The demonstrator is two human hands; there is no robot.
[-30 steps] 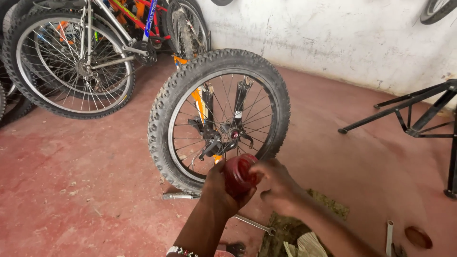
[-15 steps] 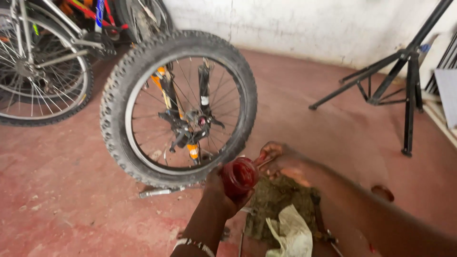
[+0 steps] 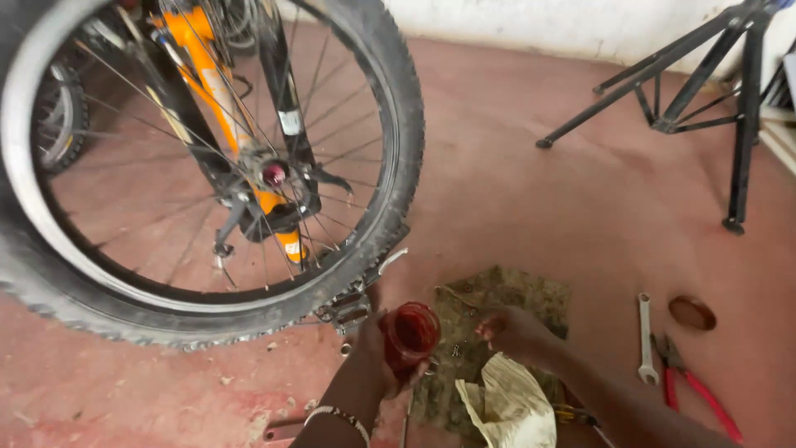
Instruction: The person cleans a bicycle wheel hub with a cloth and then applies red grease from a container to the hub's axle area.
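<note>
My left hand (image 3: 371, 358) grips a small round red jar (image 3: 410, 332), held low just in front of a bicycle wheel. My right hand (image 3: 516, 330) reaches down over a dirty dark cloth (image 3: 506, 294) spread on the floor, its fingers bent near some small metal bits there; whether they pinch one is unclear. A crumpled pale rag (image 3: 507, 406) lies just below that hand. The knobby-tyred wheel (image 3: 207, 158) with an orange fork (image 3: 203, 66) stands close on the left, and a pedal (image 3: 348, 309) sits beside the jar.
A silver spanner (image 3: 645, 336), red-handled pliers (image 3: 692, 383) and a brown round lid (image 3: 692, 313) lie on the red floor at the right. A black folding work stand (image 3: 713, 91) stands at the upper right by a white wall. Another wheel shows far left.
The view has moved in closer and lower, so the wheel now fills the left. My right hand has left the jar and dropped to the cloth; my left hand still holds the jar.
</note>
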